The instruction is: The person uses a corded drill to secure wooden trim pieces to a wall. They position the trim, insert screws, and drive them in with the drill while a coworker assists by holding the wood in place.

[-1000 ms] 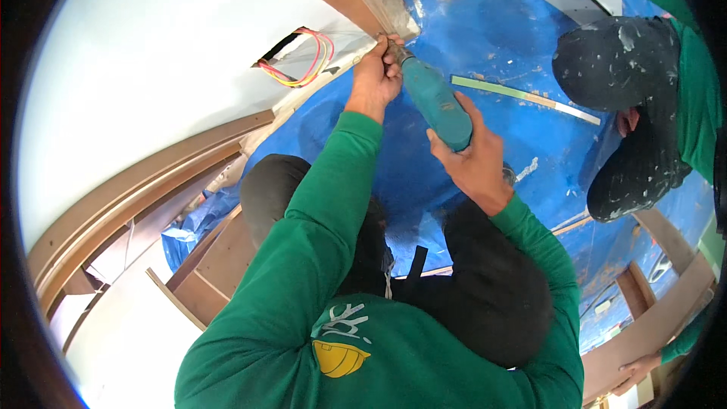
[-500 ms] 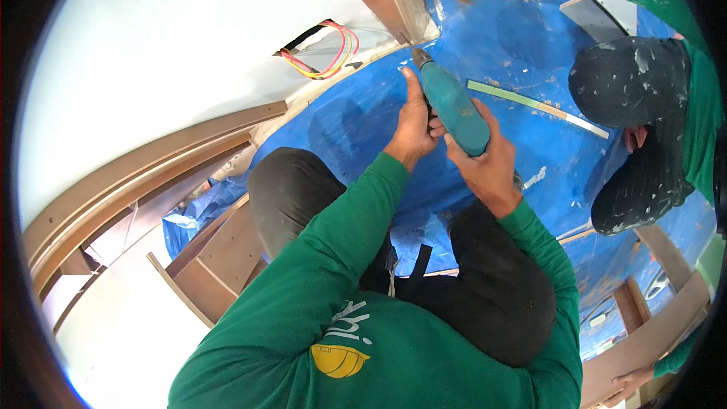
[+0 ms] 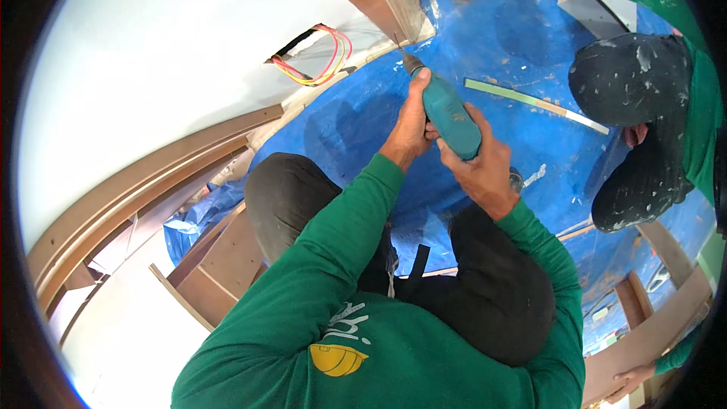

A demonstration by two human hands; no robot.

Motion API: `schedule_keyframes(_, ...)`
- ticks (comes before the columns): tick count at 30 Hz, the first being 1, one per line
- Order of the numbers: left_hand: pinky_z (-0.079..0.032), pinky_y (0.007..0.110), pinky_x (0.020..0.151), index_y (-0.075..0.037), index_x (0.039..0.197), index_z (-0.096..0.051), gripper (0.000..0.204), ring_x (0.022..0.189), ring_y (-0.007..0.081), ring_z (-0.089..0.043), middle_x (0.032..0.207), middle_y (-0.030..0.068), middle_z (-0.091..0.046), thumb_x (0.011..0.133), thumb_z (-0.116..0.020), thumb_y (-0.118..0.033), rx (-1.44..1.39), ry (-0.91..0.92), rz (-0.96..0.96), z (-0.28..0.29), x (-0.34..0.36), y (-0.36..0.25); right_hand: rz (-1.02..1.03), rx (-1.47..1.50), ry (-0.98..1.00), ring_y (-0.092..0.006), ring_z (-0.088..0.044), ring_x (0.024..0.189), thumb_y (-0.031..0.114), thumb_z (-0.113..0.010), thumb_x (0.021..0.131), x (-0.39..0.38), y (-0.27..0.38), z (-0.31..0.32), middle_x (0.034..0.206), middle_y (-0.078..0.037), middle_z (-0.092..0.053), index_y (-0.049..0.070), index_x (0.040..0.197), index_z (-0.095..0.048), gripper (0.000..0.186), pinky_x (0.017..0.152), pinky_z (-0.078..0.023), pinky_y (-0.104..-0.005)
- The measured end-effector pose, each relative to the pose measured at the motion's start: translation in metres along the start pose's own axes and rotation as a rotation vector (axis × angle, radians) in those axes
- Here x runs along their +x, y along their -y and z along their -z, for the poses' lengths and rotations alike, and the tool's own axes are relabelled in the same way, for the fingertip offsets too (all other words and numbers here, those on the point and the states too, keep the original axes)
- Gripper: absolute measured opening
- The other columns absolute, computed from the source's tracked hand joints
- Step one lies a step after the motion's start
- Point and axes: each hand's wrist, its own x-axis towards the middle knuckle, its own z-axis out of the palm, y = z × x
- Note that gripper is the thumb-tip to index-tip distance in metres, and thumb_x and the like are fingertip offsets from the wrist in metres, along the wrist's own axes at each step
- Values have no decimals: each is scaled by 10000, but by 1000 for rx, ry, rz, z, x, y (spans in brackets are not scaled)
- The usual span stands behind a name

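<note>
Head view: both hands [image 3: 411, 125] [image 3: 488, 170] on teal drill [image 3: 453, 115], left ahead of right.

Bears pale lettering [image 3: 347, 323] on the chest of the near green shirt [image 3: 454, 360], partly hidden at its left by a fold, just above a yellow hard-hat emblem [image 3: 338, 360]. Shows, farther off on the teal drill [image 3: 450, 130], a small faint mark [image 3: 457, 117], too blurred to tell as print or dirt.

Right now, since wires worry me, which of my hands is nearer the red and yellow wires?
Left. Your left hand, toward the front of the drill, is below and right of the wires; your right hand, at its rear, is lower and farther right.
</note>
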Motion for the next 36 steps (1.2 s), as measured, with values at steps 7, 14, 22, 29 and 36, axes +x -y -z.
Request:
schedule_keyframes(7,-237,260,406,-126,884,-620,688,432,79,-355,627,-16,-528,952,-489,-797,64,-37,-24,-2,6,1,47,-7,-15,-388,-773,967,336,-857,856,0,-6,1,1071,-248,-747,-5,1453,-542,757,811,-608,-432)
schedule_keyframes(14,-202,267,421,-141,878,-613,639,426,70,-323,568,-53,-466,978,-491,-760,42,12,-69,4,6,9,-2,-4,10,-388,-765,1007,341,-863,851,-2,-9,-1,1106,-260,-736,-18,1455,-533,776,834,-604,-436)
schedule_keyframes(22,-223,272,419,-163,873,-601,568,426,74,-336,563,-61,-444,989,-512,-711,121,-57,-14,19,10,14,-33,263,40,-381,-708,1217,208,-915,797,-11,-26,-16,1341,-268,-678,41,1531,-488,865,990,-580,-425)
schedule_keyframes(29,-330,257,418,-146,957,-646,637,464,99,-459,691,-15,-603,946,-510,-768,140,9,13,37,21,21,62,197,25,-365,-729,1178,167,-896,788,-8,-33,-21,1295,-264,-701,53,1562,-470,890,954,-590,-423)
schedule_keyframes(36,-341,270,420,-141,984,-654,637,477,109,-493,723,5,-633,935,-516,-761,136,38,12,41,22,20,96,157,-1,-391,-749,1100,157,-892,773,-6,-32,-20,1231,-263,-722,46,1546,-494,877,904,-604,-438)
